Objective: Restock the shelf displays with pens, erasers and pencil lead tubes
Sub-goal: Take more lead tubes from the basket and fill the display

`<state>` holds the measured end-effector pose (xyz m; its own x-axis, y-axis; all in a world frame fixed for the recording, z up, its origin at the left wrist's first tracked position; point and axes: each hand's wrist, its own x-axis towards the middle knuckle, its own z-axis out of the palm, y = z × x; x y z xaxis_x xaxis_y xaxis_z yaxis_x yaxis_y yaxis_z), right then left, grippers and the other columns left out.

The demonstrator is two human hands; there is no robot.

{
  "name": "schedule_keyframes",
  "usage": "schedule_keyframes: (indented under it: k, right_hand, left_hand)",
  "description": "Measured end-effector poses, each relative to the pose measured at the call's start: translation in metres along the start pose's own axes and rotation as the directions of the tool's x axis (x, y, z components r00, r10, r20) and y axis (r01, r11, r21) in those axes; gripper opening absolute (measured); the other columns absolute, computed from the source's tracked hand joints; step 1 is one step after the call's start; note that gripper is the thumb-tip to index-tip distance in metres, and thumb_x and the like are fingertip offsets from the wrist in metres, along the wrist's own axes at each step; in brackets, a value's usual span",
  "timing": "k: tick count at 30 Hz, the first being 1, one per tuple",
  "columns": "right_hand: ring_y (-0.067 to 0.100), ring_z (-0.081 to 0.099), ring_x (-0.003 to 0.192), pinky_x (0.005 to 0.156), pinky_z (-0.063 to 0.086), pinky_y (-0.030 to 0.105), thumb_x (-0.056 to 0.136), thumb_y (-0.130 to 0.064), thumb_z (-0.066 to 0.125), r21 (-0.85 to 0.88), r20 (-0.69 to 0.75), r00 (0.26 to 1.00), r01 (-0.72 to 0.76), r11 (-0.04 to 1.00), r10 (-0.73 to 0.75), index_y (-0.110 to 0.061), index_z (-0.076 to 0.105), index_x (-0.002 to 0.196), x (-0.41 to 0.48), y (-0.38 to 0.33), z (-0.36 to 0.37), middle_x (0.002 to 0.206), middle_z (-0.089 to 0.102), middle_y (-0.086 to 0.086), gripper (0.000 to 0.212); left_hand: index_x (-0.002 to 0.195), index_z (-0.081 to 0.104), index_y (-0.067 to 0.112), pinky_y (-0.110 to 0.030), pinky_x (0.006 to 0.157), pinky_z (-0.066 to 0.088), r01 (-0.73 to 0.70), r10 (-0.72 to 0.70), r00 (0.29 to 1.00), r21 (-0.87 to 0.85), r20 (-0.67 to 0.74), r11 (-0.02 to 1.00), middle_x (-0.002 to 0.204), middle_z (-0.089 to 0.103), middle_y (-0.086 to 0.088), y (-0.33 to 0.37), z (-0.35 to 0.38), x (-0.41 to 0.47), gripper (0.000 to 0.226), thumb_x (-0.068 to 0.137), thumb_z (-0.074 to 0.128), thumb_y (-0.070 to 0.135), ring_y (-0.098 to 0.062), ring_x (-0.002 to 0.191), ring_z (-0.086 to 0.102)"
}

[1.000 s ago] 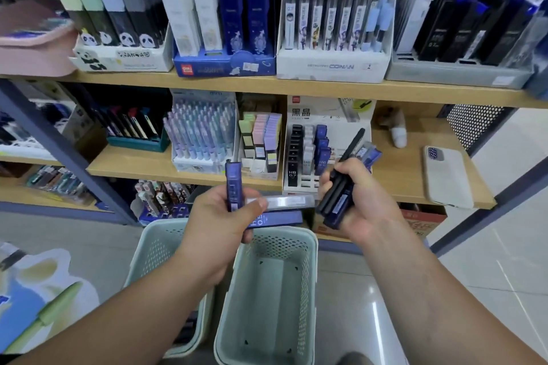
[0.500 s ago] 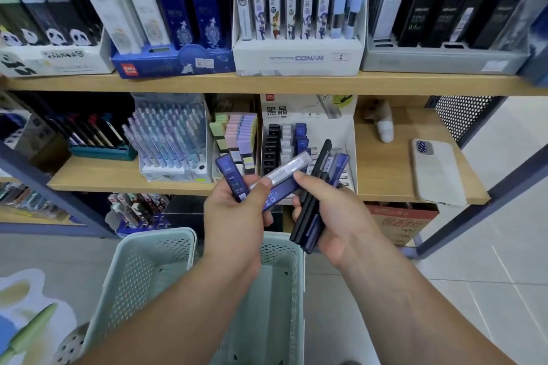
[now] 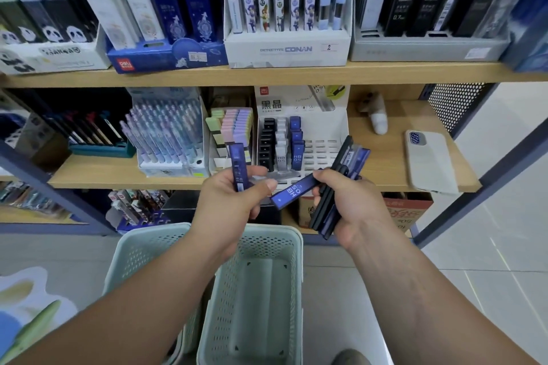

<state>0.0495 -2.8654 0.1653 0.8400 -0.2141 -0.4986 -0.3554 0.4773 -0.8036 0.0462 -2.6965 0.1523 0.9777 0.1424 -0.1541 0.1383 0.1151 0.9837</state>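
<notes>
Head view. The person stands facing the shelving, both hands raised just in front of the middle shelf's [image 3: 124, 182] front edge, above two pale green baskets [image 3: 272, 231].

Left hand [image 3: 234, 204]: fingers curled, thumb clamped down. It grips an upright blue tube [image 3: 238, 167], a clear tube [image 3: 277, 176] (blurred) and a slanting HB 0.5 tube [image 3: 296, 189].

Right hand [image 3: 358, 207]: fingers wrapped round a bundle of black and blue tubes [image 3: 348, 157]. The forefinger tip touches the upper end of the HB 0.5 tube.

Lead display box [image 3: 323, 154]: on the middle shelf, just behind the hands. Black, grey and blue tubes stand in its left columns.

Erasers [image 3: 237, 127] stand beside the box on its left, with the pen display [image 3: 166, 133] further left. A phone [image 3: 430, 161] lies near the shelf's right end.
</notes>
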Motion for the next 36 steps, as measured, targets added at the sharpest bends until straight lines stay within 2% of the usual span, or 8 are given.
schedule_keyframes:
  k: [7,11,13,16,19,28,33,36]
  right_hand:
    - [0.016,0.058,0.054,0.055,0.051,0.027,0.087,-0.002,0.071,-0.01,-0.047,0.999,0.015,1.0,-0.015,-0.008,0.069,0.1,-0.002,-0.002,-0.012,0.069,0.068,0.005,0.015]
    - [0.021,0.062,0.064,0.055,0.054,0.027,0.087,-0.003,0.071,-0.007,-0.046,0.999,0.013,1.0,-0.013,-0.009,0.069,0.1,-0.003,-0.003,-0.017,0.079,0.071,0.01,0.015]
    - [0.023,0.063,0.07,0.056,0.055,0.028,0.087,-0.003,0.072,-0.01,-0.044,0.999,0.016,1.0,-0.016,-0.008,0.069,0.101,-0.003,-0.004,-0.019,0.084,0.072,0.013,0.015]
    - [0.021,0.061,0.063,0.051,0.053,0.025,0.087,-0.002,0.071,-0.006,-0.043,0.999,0.019,1.0,-0.019,-0.008,0.067,0.098,-0.004,-0.006,-0.02,0.078,0.069,0.012,0.013]
    - [0.015,0.056,0.053,0.046,0.049,0.021,0.088,-0.001,0.07,0.004,-0.045,0.999,0.014,1.0,-0.014,-0.008,0.065,0.092,-0.006,-0.008,-0.021,0.07,0.064,0.008,0.01]
    - [0.013,0.057,0.047,0.046,0.051,0.022,0.088,-0.001,0.07,0.009,-0.065,0.998,0.027,1.0,-0.026,-0.009,0.067,0.091,-0.003,-0.011,-0.024,0.067,0.066,0.007,0.009]
    - [0.013,0.059,0.048,0.049,0.052,0.024,0.087,-0.001,0.071,0.012,-0.07,0.997,0.041,0.999,-0.04,-0.009,0.066,0.09,-0.004,-0.011,-0.026,0.066,0.067,0.006,0.01]
    - [0.017,0.059,0.053,0.051,0.052,0.026,0.088,-0.002,0.071,0.012,-0.071,0.997,0.036,0.999,-0.035,-0.011,0.065,0.088,-0.005,-0.011,-0.026,0.062,0.066,0.005,0.011]
  left_hand:
    - [0.094,0.071,0.008,-0.024,0.044,0.041,-0.129,0.109,0.99,0.26,0.088,0.957,0.069,0.065,-0.008,0.018,0.002,0.028,0.003,0.093,0.068,0.007,-0.015,0.044,0.042]
    - [0.088,0.074,0.013,-0.016,0.052,0.041,-0.211,0.206,0.977,0.378,0.053,0.902,0.051,0.056,0.018,0.022,0.011,0.049,0.003,0.091,0.073,0.015,0.001,0.044,0.046]
    - [0.089,0.075,0.014,-0.019,0.056,0.041,-0.23,0.231,0.971,0.455,0.055,0.86,0.047,0.054,0.02,0.022,0.013,0.059,0.004,0.09,0.074,0.018,0.002,0.044,0.046]
    - [0.087,0.075,0.016,-0.019,0.054,0.044,-0.291,0.279,0.954,0.574,0.112,0.765,0.057,0.061,0.013,0.022,0.011,0.069,0.006,0.087,0.078,0.021,0.0,0.05,0.049]
    - [0.083,0.074,0.014,-0.034,0.065,0.052,-0.379,0.364,0.915,0.68,0.174,0.627,0.074,0.068,-0.006,0.019,0.008,0.076,0.013,0.082,0.081,0.026,-0.023,0.067,0.06]
    - [0.068,0.064,0.023,-0.022,0.052,0.031,-0.464,0.351,0.878,0.76,0.326,0.456,0.056,0.048,0.01,0.021,0.012,0.087,0.023,0.082,0.082,0.027,-0.004,0.053,0.04]
    - [0.076,0.072,0.013,-0.029,0.056,0.043,-0.471,0.309,0.876,0.792,0.369,0.389,0.062,0.06,-0.001,0.03,0.011,0.095,0.019,0.082,0.082,0.027,-0.013,0.055,0.051]
    - [0.078,0.073,0.012,-0.028,0.056,0.038,-0.517,0.322,0.846,0.801,0.425,0.302,0.064,0.06,0.0,0.033,0.011,0.096,0.016,0.084,0.08,0.025,-0.013,0.057,0.052]
